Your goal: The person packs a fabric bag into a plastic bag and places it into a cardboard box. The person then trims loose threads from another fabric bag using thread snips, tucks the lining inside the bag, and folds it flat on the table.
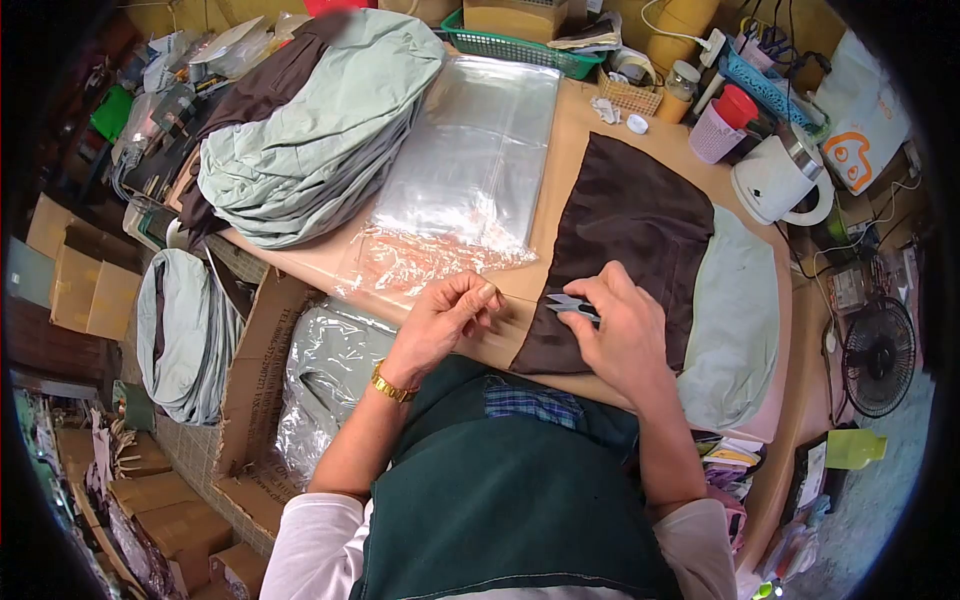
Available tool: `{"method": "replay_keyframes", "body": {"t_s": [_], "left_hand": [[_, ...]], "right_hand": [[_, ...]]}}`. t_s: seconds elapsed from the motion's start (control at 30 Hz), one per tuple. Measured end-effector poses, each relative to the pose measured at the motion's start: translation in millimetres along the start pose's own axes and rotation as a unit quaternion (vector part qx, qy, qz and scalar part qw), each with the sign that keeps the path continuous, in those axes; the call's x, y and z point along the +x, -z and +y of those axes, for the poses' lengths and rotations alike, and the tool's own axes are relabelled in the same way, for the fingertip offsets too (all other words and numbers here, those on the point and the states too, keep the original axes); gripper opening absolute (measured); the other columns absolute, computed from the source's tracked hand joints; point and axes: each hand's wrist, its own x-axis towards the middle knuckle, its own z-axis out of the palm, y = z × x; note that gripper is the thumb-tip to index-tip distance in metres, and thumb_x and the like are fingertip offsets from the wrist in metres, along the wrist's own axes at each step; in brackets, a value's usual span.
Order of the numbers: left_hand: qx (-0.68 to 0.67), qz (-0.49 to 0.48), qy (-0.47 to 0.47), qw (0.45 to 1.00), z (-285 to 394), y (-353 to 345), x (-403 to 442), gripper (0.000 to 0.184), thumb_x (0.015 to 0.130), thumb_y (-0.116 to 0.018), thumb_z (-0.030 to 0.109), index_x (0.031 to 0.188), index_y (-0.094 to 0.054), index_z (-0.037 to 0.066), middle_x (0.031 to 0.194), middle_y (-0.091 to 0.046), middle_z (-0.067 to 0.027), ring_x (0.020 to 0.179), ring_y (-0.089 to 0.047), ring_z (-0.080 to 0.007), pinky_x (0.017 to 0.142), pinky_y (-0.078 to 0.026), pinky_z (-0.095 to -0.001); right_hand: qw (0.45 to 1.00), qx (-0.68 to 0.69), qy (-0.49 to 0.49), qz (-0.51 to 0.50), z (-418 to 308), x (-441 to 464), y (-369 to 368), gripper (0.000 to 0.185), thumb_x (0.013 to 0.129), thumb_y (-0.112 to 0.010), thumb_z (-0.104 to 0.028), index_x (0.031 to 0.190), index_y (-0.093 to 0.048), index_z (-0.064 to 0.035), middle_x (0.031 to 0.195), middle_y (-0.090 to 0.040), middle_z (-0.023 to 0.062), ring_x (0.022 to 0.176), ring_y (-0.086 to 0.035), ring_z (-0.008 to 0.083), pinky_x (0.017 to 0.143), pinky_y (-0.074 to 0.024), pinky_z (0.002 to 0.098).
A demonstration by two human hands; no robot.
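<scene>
The right hand [622, 325] grips small snips [570, 306] over the dark brown cloth [635, 240], blades towards the left hand [455, 312], whose thumb and fingertips pinch together just beside the cloth's left edge.

Cloth [640, 240]: dark brown. Second cloth [735, 320]: pale green. Pile [320, 130]: pale green. Snips [564, 303]: silver-grey. Table [572, 125]: peach-tan. Apron [520, 500]: dark green. Patch [535, 403]: blue plaid. Watch [392, 384]: gold. Sleeves [318, 535]: white. Kettle [768, 182]: white, grey trim. Cup [737, 105]: red. Fan [880, 356]: black. Bag [862, 125]: white, orange print. Tray [500, 48]: green.
</scene>
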Motion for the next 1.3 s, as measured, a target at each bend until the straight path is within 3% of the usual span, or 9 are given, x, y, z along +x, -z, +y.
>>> {"method": "replay_keyframes", "body": {"t_s": [0.27, 0.5, 0.63, 0.67, 0.7, 0.8, 0.9, 1.0, 1.3], "left_hand": [[-0.001, -0.01, -0.004, 1.0, 4.4, -6.9, -2.9, 0.024, 0.101, -0.055, 0.027, 0.089, -0.065, 0.009, 0.078, -0.061, 0.0064, 0.069, -0.053, -0.0007, 0.058, -0.039, -0.0179], [-0.002, -0.045, -0.026, 0.999, 5.7, -8.9, -6.8, 0.023, 0.1, -0.056, 0.027, 0.09, -0.064, 0.007, 0.082, -0.061, 0.0043, 0.071, -0.052, -0.002, 0.06, -0.039, -0.0177], [-0.125, -0.062, -0.05, 0.989, 3.1, -0.3, -6.0, 0.024, 0.101, -0.056, 0.026, 0.092, -0.064, 0.006, 0.087, -0.063, 0.002, 0.071, -0.051, -0.0021, 0.061, -0.04, -0.018], [-0.126, -0.028, -0.047, 0.99, 1.8, 1.1, -5.5, 0.024, 0.101, -0.055, 0.026, 0.092, -0.064, 0.005, 0.092, -0.064, -0.0006, 0.073, -0.054, -0.0029, 0.062, -0.042, -0.0181], [-0.128, 0.008, -0.047, 0.991, 1.7, 2.1, -4.2, 0.025, 0.101, -0.055, 0.026, 0.092, -0.063, 0.005, 0.097, -0.066, -0.0031, 0.075, -0.057, -0.0036, 0.062, -0.044, -0.0182], [-0.199, 0.0, -0.019, 0.98, 5.9, 0.0, -4.0, 0.024, 0.101, -0.053, 0.025, 0.092, -0.063, 0.004, 0.106, -0.067, -0.009, 0.085, -0.064, -0.008, 0.07, -0.052, -0.0206], [-0.231, -0.009, -0.011, 0.973, 7.4, -1.2, -3.5, 0.019, 0.101, -0.054, 0.021, 0.092, -0.06, 0.004, 0.115, -0.064, -0.0155, 0.097, -0.066, -0.0157, 0.081, -0.057, -0.0243], [-0.23, 0.0, -0.026, 0.973, 4.0, -3.0, -1.5, 0.019, 0.101, -0.053, 0.02, 0.093, -0.06, 0.004, 0.11, -0.065, -0.0152, 0.099, -0.067, -0.018, 0.085, -0.057, -0.0266], [-0.227, 0.007, -0.026, 0.974, 7.0, -6.9, -2.0, 0.021, 0.101, -0.052, 0.019, 0.092, -0.059, 0.002, 0.106, -0.066, -0.0144, 0.098, -0.067, -0.0187, 0.085, -0.056, -0.0267]], "right_hand": [[0.994, -0.089, 0.057, 0.009, -19.6, 3.9, -9.5, 0.027, 0.072, -0.075, -0.007, 0.086, -0.052, -0.0073, 0.082, -0.052, 0.008, 0.076, -0.061, 0.0232, 0.064, -0.0442, 0.0354], [0.997, -0.068, 0.041, 0.026, -9.5, 7.0, -30.5, 0.029, 0.071, -0.075, -0.005, 0.084, -0.049, -0.007, 0.082, -0.052, 0.0074, 0.071, -0.059, 0.0284, 0.062, -0.0448, 0.0423], [0.996, -0.011, -0.039, 0.08, 17.4, 12.1, -34.3, 0.025, 0.081, -0.07, -0.011, 0.099, -0.053, -0.0079, 0.094, -0.055, 0.011, 0.08, -0.061, 0.0343, 0.066, -0.048, 0.0445], [0.994, 0.016, -0.052, 0.095, 28.8, 9.9, -37.5, 0.032, 0.082, -0.07, -0.013, 0.109, -0.054, -0.0082, 0.098, -0.055, 0.0113, 0.082, -0.062, 0.0343, 0.068, -0.0487, 0.044], [0.993, 0.021, -0.069, 0.098, 26.3, 8.0, -32.2, 0.03, 0.082, -0.071, -0.014, 0.109, -0.057, -0.0079, 0.098, -0.055, 0.0108, 0.081, -0.062, 0.0332, 0.069, -0.049, 0.0438], [0.995, 0.023, -0.083, 0.044, 9.2, -0.6, -18.7, 0.029, 0.079, -0.073, -0.013, 0.105, -0.061, -0.0071, 0.097, -0.056, 0.0097, 0.078, -0.063, 0.0311, 0.068, -0.0493, 0.0422], [0.997, 0.022, -0.007, 0.07, -6.0, -2.4, -13.6, 0.027, 0.074, -0.076, -0.011, 0.097, -0.062, -0.0071, 0.091, -0.055, 0.0083, 0.074, -0.062, 0.0288, 0.066, -0.0488, 0.0401], [0.997, -0.026, 0.021, 0.067, -15.0, 0.1, -11.9, 0.029, 0.069, -0.078, -0.009, 0.089, -0.058, -0.0082, 0.084, -0.052, 0.0068, 0.068, -0.059, 0.0266, 0.062, -0.046, 0.0378], [0.995, -0.077, 0.032, 0.057, -30.8, 2.2, -8.2, 0.03, 0.07, -0.077, -0.009, 0.084, -0.051, -0.0083, 0.08, -0.05, 0.0063, 0.071, -0.059, 0.0241, 0.062, -0.0428, 0.0353]]}}
